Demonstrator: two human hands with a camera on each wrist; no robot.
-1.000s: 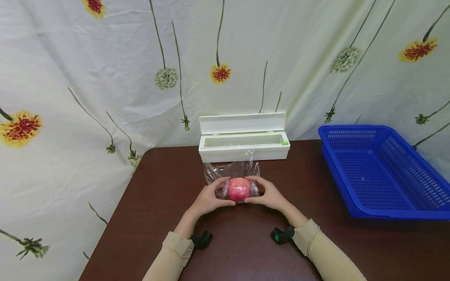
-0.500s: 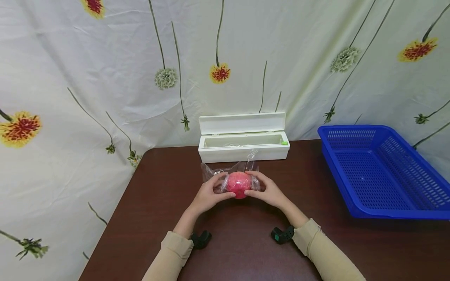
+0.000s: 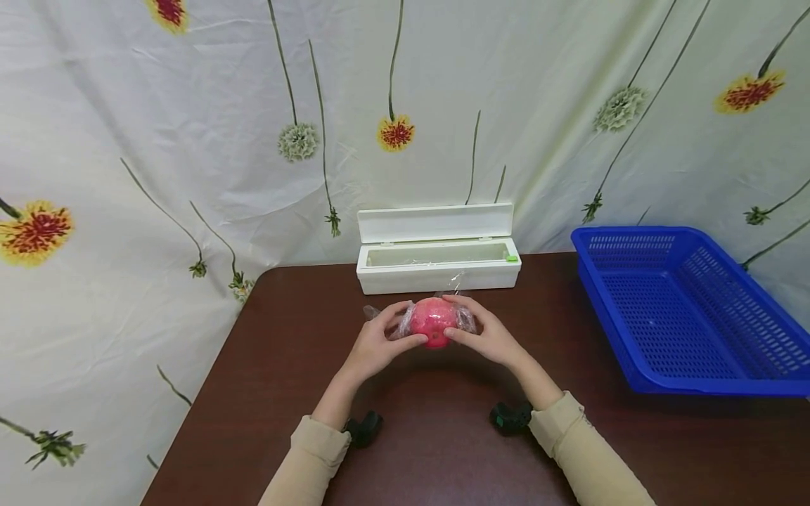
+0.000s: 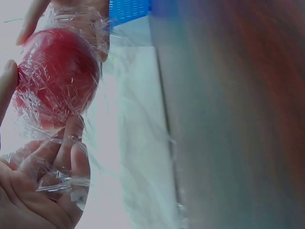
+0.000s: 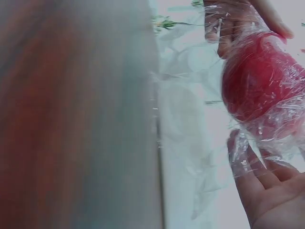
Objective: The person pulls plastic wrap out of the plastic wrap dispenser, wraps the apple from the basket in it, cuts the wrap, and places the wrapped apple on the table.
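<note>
A red apple (image 3: pixel 433 318) with cling film (image 3: pixel 467 320) around it is held between both hands, in front of the white box. From the left side my left hand (image 3: pixel 372 349) grips it, thumb on the near face and fingers behind. My right hand (image 3: pixel 492 339) grips the opposite side in the same way. In the left wrist view, crinkled film (image 4: pixel 66 183) lies over the left fingers, and the apple (image 4: pixel 62 71) shows through the wrap. Loose film (image 5: pixel 240 150) also covers the right fingertips in the right wrist view. Some fingers are hidden behind the apple.
A long white box (image 3: pixel 439 280) with its lid raised stands at the table's back edge; a small green piece (image 3: pixel 512 258) sits at its right end. To the right is a blue perforated basket (image 3: pixel 645 383). A flowered cloth (image 3: pixel 240 84) hangs behind the brown table (image 3: pixel 304 309).
Both hands have moved the apple away from the body, nearer the white box. It has turned so a dimple faces the head camera. Less loose film shows behind it.
</note>
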